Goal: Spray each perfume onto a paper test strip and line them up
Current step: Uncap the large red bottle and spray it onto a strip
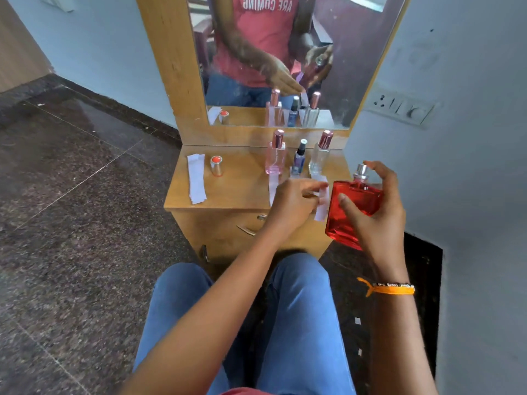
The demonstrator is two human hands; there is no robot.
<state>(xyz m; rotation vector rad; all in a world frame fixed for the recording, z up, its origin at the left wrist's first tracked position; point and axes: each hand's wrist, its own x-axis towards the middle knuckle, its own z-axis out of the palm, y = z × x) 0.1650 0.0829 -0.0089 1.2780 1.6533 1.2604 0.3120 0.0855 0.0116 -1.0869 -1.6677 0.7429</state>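
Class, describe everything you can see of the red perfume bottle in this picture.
The red perfume bottle is flat, squarish and see-through, like red-tinted glass, with a silver spray nozzle on top and no cap. The right hand grips it in the air, tilted, beside the right edge of the wooden dresser top, thumb across its face, index finger arched over the nozzle. The left hand holds a paper strip just beside it.

Lower part of the test strip behind blurred left-hand fingers.
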